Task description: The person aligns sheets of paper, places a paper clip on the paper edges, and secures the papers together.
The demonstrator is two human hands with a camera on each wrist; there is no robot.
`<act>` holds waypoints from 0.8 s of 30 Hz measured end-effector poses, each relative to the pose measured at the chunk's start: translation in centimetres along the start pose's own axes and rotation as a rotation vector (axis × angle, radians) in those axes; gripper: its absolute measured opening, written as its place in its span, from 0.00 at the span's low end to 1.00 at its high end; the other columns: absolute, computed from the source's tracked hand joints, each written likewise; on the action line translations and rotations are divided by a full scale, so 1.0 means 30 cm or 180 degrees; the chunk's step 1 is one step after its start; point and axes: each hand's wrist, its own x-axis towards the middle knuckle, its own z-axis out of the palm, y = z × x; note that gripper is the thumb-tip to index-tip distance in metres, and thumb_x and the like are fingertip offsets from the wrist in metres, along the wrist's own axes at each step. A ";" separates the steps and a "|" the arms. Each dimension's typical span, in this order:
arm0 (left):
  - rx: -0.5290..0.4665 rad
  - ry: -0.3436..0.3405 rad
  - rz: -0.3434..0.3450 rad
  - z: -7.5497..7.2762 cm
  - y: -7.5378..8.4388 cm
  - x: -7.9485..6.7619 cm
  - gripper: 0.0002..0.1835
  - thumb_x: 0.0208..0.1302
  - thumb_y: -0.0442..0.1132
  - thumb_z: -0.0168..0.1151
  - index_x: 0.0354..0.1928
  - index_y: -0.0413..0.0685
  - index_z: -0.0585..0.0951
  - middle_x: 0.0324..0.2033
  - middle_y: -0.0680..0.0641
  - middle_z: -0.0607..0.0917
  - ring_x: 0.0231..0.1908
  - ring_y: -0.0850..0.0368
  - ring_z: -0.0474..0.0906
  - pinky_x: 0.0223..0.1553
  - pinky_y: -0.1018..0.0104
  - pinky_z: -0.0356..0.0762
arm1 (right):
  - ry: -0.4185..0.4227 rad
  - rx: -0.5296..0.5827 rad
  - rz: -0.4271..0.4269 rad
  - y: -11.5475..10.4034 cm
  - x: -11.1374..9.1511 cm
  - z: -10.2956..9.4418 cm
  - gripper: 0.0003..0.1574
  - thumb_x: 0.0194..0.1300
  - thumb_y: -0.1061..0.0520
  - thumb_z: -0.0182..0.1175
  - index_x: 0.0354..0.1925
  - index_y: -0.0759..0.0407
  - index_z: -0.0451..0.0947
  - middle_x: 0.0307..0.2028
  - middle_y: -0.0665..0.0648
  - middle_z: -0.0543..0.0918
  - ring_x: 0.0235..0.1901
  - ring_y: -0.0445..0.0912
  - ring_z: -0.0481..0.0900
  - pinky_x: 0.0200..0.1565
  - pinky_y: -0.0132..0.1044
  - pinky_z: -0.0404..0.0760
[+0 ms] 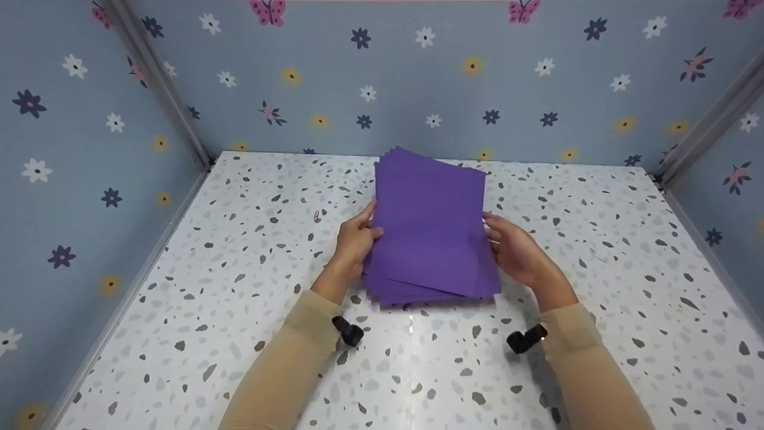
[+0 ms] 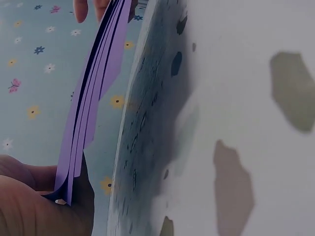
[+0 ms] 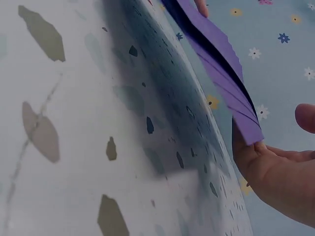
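Note:
A loose stack of purple paper sheets (image 1: 430,221) is held up above the table, its edges fanned unevenly at the top left and bottom. My left hand (image 1: 353,242) grips its left edge, thumb on the top sheet and fingers underneath. The left wrist view shows the sheets (image 2: 106,64) edge-on, parted by thin gaps, with a corner bent between thumb and fingers. At the right edge, my right hand (image 1: 518,248) supports the stack with its fingers. In the right wrist view those fingers lie under the sheets (image 3: 231,93), and the thumb (image 3: 306,118) stands away from them.
The white speckled table (image 1: 250,239) has a small reddish paper clip (image 1: 317,215) left of the stack. Flower-patterned blue panels (image 1: 394,77) wall the back and both sides. A black wrist camera (image 1: 348,331) sits at the left sleeve, another camera (image 1: 526,339) at the right.

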 end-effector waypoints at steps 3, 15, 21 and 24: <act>-0.0050 -0.0030 0.0031 0.001 0.005 -0.003 0.37 0.76 0.27 0.57 0.81 0.66 0.67 0.73 0.41 0.73 0.75 0.47 0.67 0.76 0.51 0.64 | 0.0109 0.0035 -0.0120 0.001 0.002 0.007 0.42 0.87 0.49 0.40 0.88 0.51 0.36 0.84 0.65 0.46 0.83 0.59 0.47 0.81 0.52 0.50; 0.0039 0.0051 0.0348 0.007 0.031 -0.009 0.37 0.76 0.27 0.57 0.81 0.64 0.67 0.80 0.51 0.66 0.79 0.51 0.61 0.78 0.56 0.61 | 0.0509 -0.0158 -0.0337 -0.008 0.004 0.041 0.40 0.86 0.51 0.45 0.87 0.45 0.46 0.82 0.63 0.56 0.80 0.57 0.58 0.78 0.54 0.58; -0.0014 0.0090 0.0374 0.005 0.031 -0.007 0.38 0.75 0.27 0.57 0.81 0.65 0.67 0.79 0.49 0.68 0.78 0.51 0.63 0.77 0.56 0.61 | 0.0610 -0.0344 -0.0423 -0.029 0.009 0.060 0.40 0.85 0.51 0.47 0.87 0.43 0.48 0.82 0.62 0.57 0.79 0.57 0.61 0.77 0.54 0.61; -0.0051 0.0081 0.0386 0.007 0.032 -0.005 0.38 0.76 0.27 0.57 0.81 0.66 0.66 0.79 0.47 0.68 0.78 0.51 0.64 0.77 0.57 0.62 | 0.0677 -0.0434 -0.0468 -0.043 0.011 0.063 0.40 0.85 0.50 0.48 0.87 0.44 0.49 0.82 0.63 0.58 0.79 0.57 0.61 0.78 0.54 0.60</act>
